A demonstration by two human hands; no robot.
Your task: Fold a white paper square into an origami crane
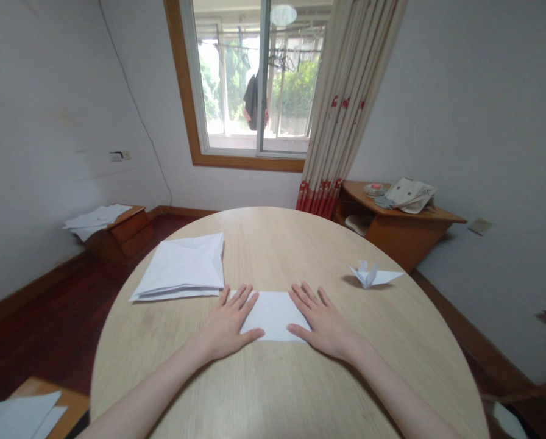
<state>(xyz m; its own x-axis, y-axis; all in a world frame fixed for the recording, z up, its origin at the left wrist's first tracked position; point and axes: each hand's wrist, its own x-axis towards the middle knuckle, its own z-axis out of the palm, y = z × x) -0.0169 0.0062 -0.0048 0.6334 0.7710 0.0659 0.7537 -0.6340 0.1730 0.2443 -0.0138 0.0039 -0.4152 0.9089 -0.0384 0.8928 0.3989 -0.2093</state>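
A white sheet of paper [273, 316] lies flat on the round wooden table [273, 390], right in front of me. My left hand [231, 323] rests palm down over its left edge, fingers spread and the thumb pointing inward. Over the right edge lies my right hand [321, 323], also flat with its fingers apart. Neither hand grips anything. Both hands cover the paper's side edges, while its middle shows between the thumbs.
A stack of white paper [181, 265] sits at the table's left. To the right stands a folded paper crane [368, 275]. Beyond the table are a wooden corner desk [401, 235] with a cloth bag [410, 194], a low cabinet [127, 235] and a curtain [341, 110].
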